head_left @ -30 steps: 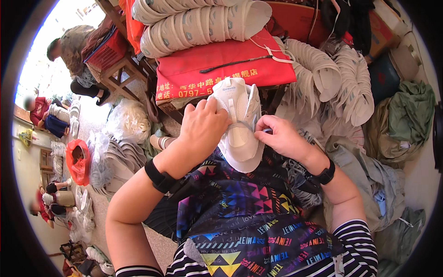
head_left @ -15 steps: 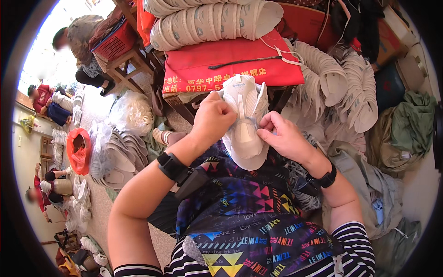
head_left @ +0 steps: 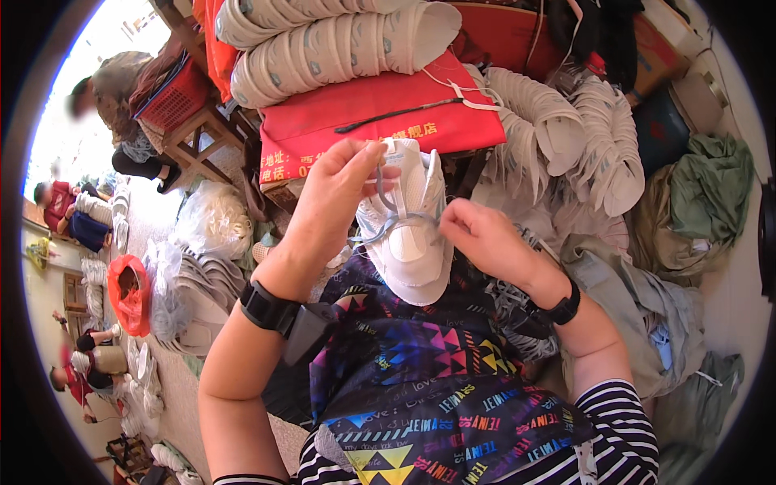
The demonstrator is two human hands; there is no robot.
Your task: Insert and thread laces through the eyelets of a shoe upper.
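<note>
A white shoe upper [head_left: 416,267] rests toe toward me against my patterned apron [head_left: 420,347], its tongue pointing away. A grey shoelace [head_left: 386,196] crosses its front and rises in a strand to my left hand [head_left: 343,178], which is closed on it by the upper's left edge. My right hand [head_left: 485,242] is at the upper's right edge, fingers pinched where the lace's right part reaches; the fingertips are slightly blurred. A black band circles each wrist.
Ahead, a red cloth [head_left: 380,113] covers a stand holding stacked shoe uppers [head_left: 347,52] and a dark cord [head_left: 396,115]. More nested uppers [head_left: 558,133] hang at the right, above green-grey cloth [head_left: 647,283]. Plastic bags [head_left: 214,214] and a red bag [head_left: 129,295] lie left; people sit beyond.
My left hand has risen, drawing a strand of shoelace up from the shoe upper. My right hand has shifted slightly left and down in view. The whole view has moved a little.
</note>
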